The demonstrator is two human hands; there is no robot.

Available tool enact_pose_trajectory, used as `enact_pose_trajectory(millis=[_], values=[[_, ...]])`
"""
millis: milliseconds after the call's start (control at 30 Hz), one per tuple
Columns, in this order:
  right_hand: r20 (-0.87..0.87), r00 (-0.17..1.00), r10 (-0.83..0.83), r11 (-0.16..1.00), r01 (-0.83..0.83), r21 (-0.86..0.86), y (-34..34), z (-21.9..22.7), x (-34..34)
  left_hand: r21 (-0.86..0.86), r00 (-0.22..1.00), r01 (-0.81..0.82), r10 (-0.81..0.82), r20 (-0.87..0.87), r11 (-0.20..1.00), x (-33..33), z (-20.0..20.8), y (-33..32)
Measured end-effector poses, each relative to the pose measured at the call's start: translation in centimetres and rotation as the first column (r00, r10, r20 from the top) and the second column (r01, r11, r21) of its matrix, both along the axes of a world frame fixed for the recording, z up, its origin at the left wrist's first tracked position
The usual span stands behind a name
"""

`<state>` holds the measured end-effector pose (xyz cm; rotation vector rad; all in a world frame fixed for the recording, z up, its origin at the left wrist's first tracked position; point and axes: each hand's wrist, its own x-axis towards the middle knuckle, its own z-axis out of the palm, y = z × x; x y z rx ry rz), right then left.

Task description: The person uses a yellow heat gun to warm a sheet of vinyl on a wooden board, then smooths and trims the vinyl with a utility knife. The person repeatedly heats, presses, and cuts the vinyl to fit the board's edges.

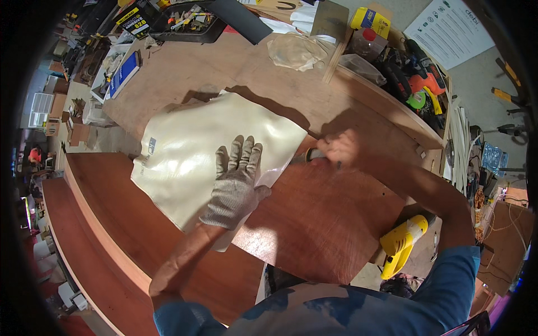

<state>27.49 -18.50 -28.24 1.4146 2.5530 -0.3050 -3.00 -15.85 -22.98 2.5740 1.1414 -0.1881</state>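
Note:
A glossy cream sheet point(185, 162) of leather-like material lies over the reddish-brown wooden board point(330, 224). My left hand point(235, 182), in a grey-white work glove, presses flat on the sheet with its fingers stretched out. Beside the sheet's right edge, my bare right hand point(339, 149) is closed around a small dark item with a greyish rounded end. Fingers and shadow hide most of that item, so its kind does not show. A yellow power tool point(403, 243) lies near my right forearm.
A black tray point(188, 25) of small parts stands at the far left, near a blue-and-white box point(124, 74). A crumpled beige cloth point(297, 51) lies at the back. The wooden bin point(392, 106) at right holds an orange-and-black drill point(423, 78). Curved wooden panels point(106, 218) flank my left arm.

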Motion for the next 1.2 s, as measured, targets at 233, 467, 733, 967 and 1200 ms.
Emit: enact_pose_trajectory(millis=[233, 467, 733, 967, 1200], values=[[-0.23, 0.93, -0.288, 0.95, 0.308, 0.054, -1.2, 0.3, 3.1, 0.004, 0.999, -0.013, 0.012, 0.04, 1.0, -0.1, -0.6, 0.0], [-0.194, 0.852, -0.487, 0.869, 0.495, -0.008, -5.3, 3.1, 6.0, 0.039, 0.999, 0.022, -0.021, -0.024, 0.999, -0.1, -0.2, -0.2], [-0.485, 0.874, 0.042, 0.977, -0.138, -0.165, -6.5, -2.1, -6.5, 0.1, 0.991, 0.091, -0.08, -0.109, 0.991, -0.4, -0.4, 0.1], [-0.149, 0.988, -0.051, 0.98, 0.02, -0.198, -2.8, 0.3, -4.7, 0.128, 0.977, 0.162, -0.141, -0.158, 0.978, 0.3, -0.9, 1.2], [-0.175, 0.907, -0.383, 0.923, 0.381, -0.046, -5.9, 1.3, 1.7, 0.161, 0.986, 0.139, -0.122, -0.116, 0.977, -1.0, -1.4, 1.0]])
